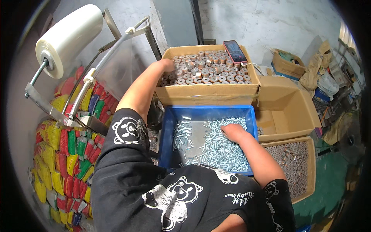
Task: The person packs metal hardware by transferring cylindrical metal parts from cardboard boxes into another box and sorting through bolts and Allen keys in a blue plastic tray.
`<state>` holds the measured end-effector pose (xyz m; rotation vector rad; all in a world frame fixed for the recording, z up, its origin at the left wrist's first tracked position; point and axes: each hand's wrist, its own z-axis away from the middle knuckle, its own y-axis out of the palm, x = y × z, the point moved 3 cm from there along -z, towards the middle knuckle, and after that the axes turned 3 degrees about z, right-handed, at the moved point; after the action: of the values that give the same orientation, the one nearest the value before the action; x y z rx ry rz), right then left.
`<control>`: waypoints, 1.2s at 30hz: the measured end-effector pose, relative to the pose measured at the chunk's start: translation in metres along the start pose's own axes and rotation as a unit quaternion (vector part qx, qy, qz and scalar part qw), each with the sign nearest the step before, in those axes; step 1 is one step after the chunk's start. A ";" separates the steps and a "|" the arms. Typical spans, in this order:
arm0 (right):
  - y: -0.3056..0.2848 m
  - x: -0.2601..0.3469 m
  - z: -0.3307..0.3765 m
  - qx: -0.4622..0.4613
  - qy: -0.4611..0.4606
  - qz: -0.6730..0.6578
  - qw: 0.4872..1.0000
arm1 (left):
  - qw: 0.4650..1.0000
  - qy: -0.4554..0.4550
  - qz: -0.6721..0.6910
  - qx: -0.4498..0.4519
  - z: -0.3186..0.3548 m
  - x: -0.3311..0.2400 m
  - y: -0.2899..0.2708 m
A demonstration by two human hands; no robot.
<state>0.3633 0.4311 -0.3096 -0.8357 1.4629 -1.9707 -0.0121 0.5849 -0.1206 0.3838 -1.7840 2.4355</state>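
Note:
My left hand (pixel 168 65) reaches over the left wall of a cardboard box (pixel 205 92) packed with round metal bushings (pixel 205 72) that have center holes. Its fingers are hidden among the bushings, so their grip does not show. Below that box sits a blue plastic bin (pixel 168 127) holding many small silvery screws (pixel 216 149). My right hand (pixel 233 132) is down in the bin's right half, fingers closed together at the screws. Whatever they pinch is too small to make out. A smaller group of screws (pixel 183 135) lies along the bin's left side.
A phone (pixel 235 52) with a cable rests on the bushings. To the right stand an open carton (pixel 286 104) and another box of metal parts (pixel 290 162). At left, a film roll (pixel 69 40) hangs on a metal frame above colorful filled packets (pixel 65 162).

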 end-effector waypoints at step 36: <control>0.000 -0.008 0.001 -0.019 -0.004 0.005 1.000 | 0.981 0.053 0.035 -0.182 0.013 -0.085 -0.021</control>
<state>0.3695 0.4361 -0.3107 -0.8502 1.5024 -1.9358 0.0760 0.5850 -0.1197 0.1551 -2.1659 2.0599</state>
